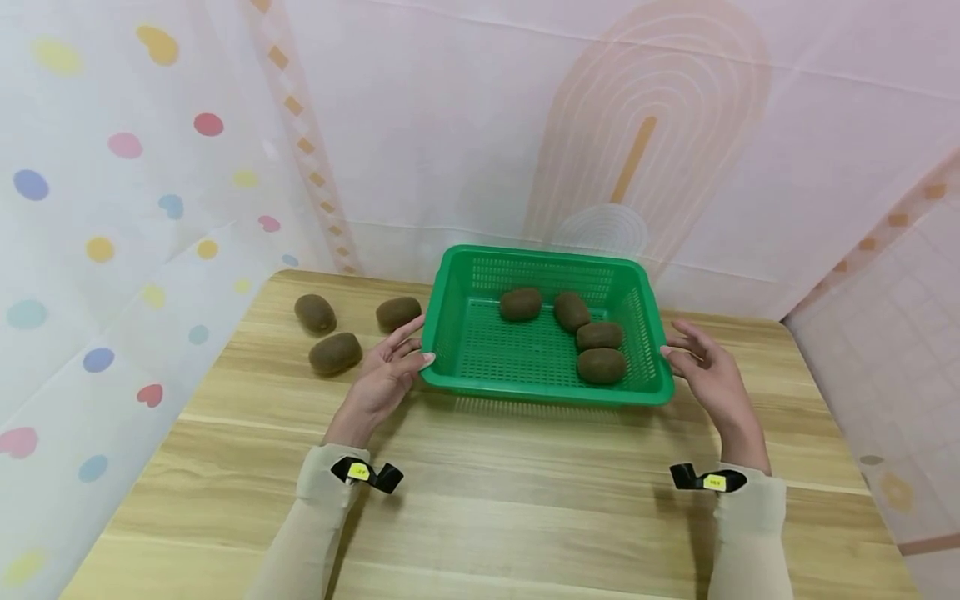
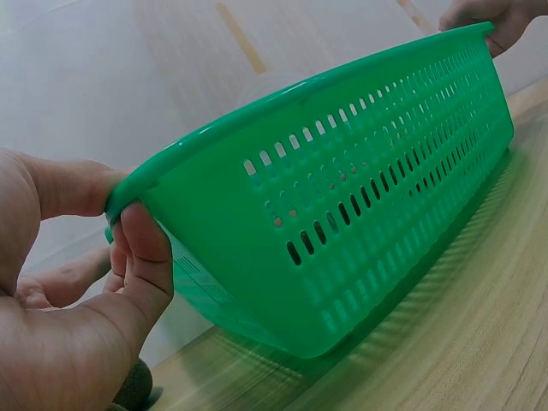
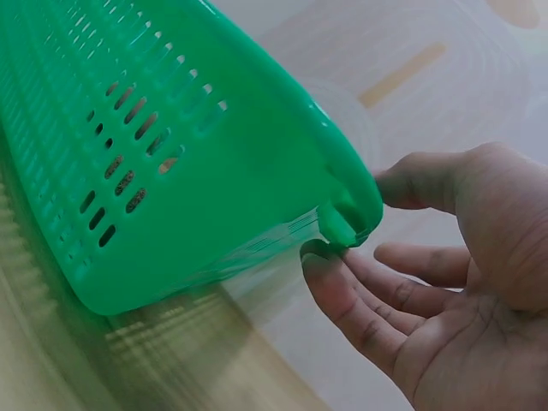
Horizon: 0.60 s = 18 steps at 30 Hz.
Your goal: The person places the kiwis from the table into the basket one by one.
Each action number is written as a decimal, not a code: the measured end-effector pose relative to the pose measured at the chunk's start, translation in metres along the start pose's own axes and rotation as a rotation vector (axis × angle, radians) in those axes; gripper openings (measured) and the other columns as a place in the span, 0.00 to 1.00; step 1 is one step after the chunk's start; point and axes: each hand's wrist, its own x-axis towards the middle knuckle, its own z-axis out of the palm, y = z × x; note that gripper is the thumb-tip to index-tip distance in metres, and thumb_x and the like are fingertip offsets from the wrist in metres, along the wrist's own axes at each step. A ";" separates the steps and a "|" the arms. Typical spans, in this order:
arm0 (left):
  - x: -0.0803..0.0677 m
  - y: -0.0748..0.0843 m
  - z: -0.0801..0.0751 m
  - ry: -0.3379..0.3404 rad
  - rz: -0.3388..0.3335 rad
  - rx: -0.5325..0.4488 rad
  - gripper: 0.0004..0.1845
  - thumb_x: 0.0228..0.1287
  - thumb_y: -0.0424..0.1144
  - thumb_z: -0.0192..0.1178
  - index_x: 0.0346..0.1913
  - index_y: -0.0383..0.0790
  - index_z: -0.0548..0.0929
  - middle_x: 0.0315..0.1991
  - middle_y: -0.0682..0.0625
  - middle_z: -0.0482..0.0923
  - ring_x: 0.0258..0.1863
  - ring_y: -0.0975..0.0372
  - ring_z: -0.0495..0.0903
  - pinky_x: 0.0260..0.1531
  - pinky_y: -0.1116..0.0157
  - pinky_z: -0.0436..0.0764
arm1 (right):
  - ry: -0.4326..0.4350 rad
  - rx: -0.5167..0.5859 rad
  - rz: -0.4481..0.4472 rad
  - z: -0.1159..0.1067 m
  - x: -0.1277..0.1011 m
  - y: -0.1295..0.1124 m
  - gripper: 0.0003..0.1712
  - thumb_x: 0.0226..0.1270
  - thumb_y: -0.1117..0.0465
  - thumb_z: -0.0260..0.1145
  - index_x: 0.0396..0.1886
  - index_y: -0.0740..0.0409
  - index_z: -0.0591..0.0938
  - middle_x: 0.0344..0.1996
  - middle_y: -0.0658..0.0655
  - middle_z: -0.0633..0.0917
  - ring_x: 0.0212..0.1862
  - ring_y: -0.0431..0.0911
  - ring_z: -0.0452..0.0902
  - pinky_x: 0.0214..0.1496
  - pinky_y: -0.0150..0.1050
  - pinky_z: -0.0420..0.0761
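A green plastic basket (image 1: 510,354) with slotted walls sits between my two hands. My left hand (image 1: 384,379) pinches its left rim, thumb on top and fingers curled beneath, as the left wrist view shows. At the opposite end my right hand (image 1: 708,371) holds the right rim between thumb and fingertips; in the right wrist view the fingers (image 3: 364,321) reach under the lip. Several brown kiwis lie in the basket, one kiwi (image 1: 521,305) toward the back and another kiwi (image 1: 602,366) at the front right. Whether the basket's base touches the table cannot be told.
Three loose kiwis lie on the wooden table (image 1: 480,500) left of the basket: one kiwi (image 1: 335,353) in front, one kiwi (image 1: 315,314) behind it, and one kiwi (image 1: 398,313) near my left fingers. A patterned cloth backdrop (image 1: 450,125) rises behind the table.
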 end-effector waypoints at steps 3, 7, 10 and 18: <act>0.000 0.001 -0.001 0.003 0.003 -0.002 0.39 0.70 0.23 0.58 0.81 0.45 0.60 0.50 0.53 0.75 0.46 0.67 0.79 0.42 0.74 0.81 | 0.005 0.028 -0.006 0.000 0.001 -0.001 0.39 0.79 0.46 0.60 0.82 0.53 0.60 0.67 0.63 0.75 0.51 0.25 0.79 0.52 0.23 0.82; -0.002 0.002 -0.002 -0.004 0.013 -0.010 0.39 0.71 0.23 0.58 0.81 0.44 0.59 0.50 0.52 0.76 0.46 0.66 0.80 0.42 0.73 0.82 | -0.002 0.055 0.004 0.001 0.004 -0.002 0.38 0.78 0.51 0.63 0.81 0.55 0.63 0.59 0.54 0.78 0.48 0.27 0.81 0.50 0.26 0.83; -0.002 0.003 -0.002 -0.014 0.017 -0.021 0.39 0.70 0.23 0.58 0.81 0.43 0.58 0.50 0.52 0.76 0.46 0.66 0.80 0.44 0.72 0.83 | -0.011 0.089 0.012 0.002 0.005 -0.002 0.36 0.77 0.55 0.63 0.79 0.59 0.65 0.53 0.49 0.78 0.45 0.29 0.82 0.47 0.28 0.84; 0.000 -0.001 -0.002 -0.033 0.008 -0.005 0.40 0.71 0.25 0.59 0.81 0.45 0.58 0.51 0.52 0.74 0.45 0.67 0.77 0.40 0.74 0.79 | 0.011 0.106 0.054 0.001 0.003 0.000 0.33 0.76 0.57 0.64 0.75 0.63 0.70 0.46 0.44 0.77 0.44 0.30 0.79 0.44 0.27 0.84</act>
